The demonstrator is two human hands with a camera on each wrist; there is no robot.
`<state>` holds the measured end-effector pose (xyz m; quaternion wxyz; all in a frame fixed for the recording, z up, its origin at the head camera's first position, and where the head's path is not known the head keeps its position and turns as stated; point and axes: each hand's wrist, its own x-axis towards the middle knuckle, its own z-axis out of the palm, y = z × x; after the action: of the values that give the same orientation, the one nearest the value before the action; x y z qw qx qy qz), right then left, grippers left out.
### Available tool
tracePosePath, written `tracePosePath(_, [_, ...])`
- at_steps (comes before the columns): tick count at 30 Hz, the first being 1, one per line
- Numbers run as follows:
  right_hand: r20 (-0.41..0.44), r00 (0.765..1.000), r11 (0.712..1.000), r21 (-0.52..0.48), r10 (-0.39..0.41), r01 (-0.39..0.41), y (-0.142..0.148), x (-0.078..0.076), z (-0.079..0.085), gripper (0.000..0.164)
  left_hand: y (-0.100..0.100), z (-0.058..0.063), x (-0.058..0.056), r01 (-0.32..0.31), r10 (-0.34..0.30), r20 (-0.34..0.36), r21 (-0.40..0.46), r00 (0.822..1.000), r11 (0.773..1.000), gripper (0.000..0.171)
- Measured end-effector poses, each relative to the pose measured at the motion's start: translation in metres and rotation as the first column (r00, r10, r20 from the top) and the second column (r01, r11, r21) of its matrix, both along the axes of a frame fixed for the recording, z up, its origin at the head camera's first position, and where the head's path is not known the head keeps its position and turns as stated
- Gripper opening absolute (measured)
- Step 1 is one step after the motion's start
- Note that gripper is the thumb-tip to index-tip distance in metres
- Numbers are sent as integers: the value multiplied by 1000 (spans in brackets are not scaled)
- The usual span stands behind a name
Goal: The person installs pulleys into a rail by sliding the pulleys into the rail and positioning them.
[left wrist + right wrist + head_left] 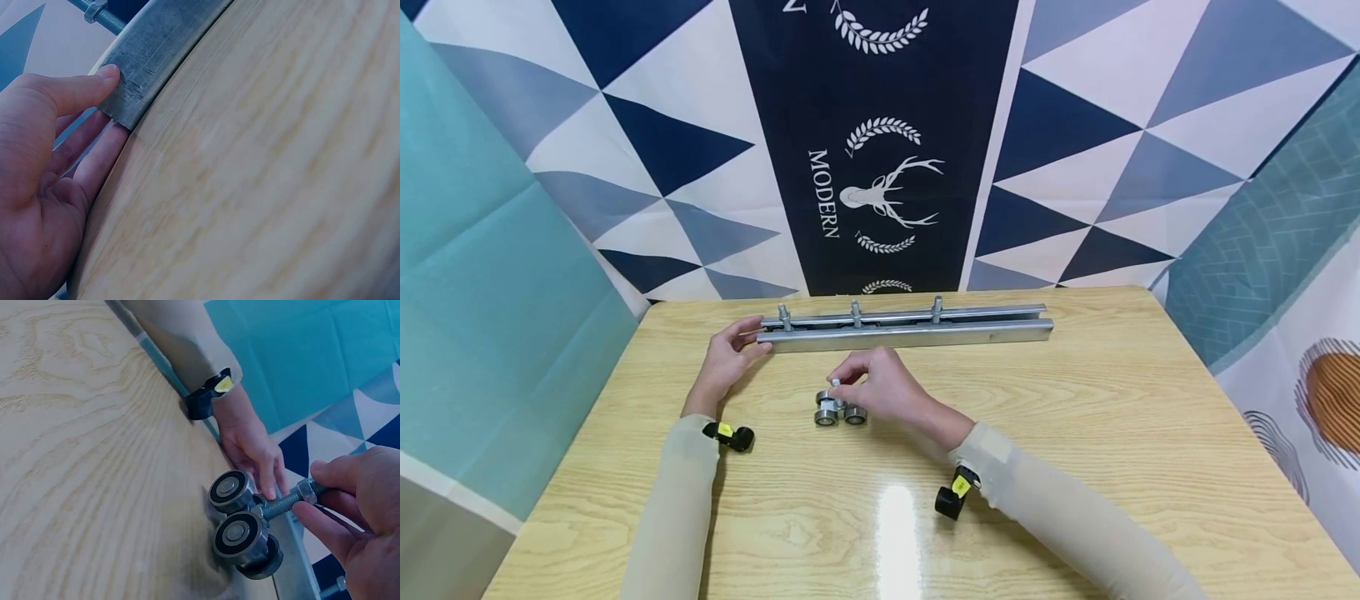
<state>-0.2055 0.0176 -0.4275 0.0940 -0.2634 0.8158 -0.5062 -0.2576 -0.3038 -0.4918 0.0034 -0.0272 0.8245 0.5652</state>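
A long metal channel track (910, 337) lies along the back of the table, with three upright bolts standing out of its slot. My left hand (726, 358) grips the track's left end. In the left wrist view the thumb presses the track's side wall (150, 62), and the other fingers reach behind its end. Nearer me, in front of the track, my right hand (883, 387) pinches a roller trolley (826, 414) by its bolt. The right wrist view shows the threaded bolt (284, 505) with a nut by the fingertips and several bearing wheels (237, 534) below.
The wooden table (805, 517) reaches back to a wall covering (1052, 158) with triangle patterns. A teal panel (497, 250) borders the left side. Black wrist cameras (951, 500) are strapped to both sleeves.
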Motion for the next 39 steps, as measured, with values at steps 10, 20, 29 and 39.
tracePosePath(10, [-56,998,1000,0,-19,19,12,-5,13,14,-1,-1,-1,8,-8,4,-3,1000,1000,64])
tracePosePath(20, [-79,994,997,3,-81,82,36,-5,5,15,0,1,0,7,-7,-3,11,1000,1000,63])
tracePosePath(29, [-114,981,987,10,-159,161,61,-1,1,11,0,0,-1,1,-1,-7,-4,1000,1000,63])
tracePosePath(39, [-115,964,970,4,-241,243,89,2,1,15,-1,-1,0,0,0,-2,-10,1000,1000,63])
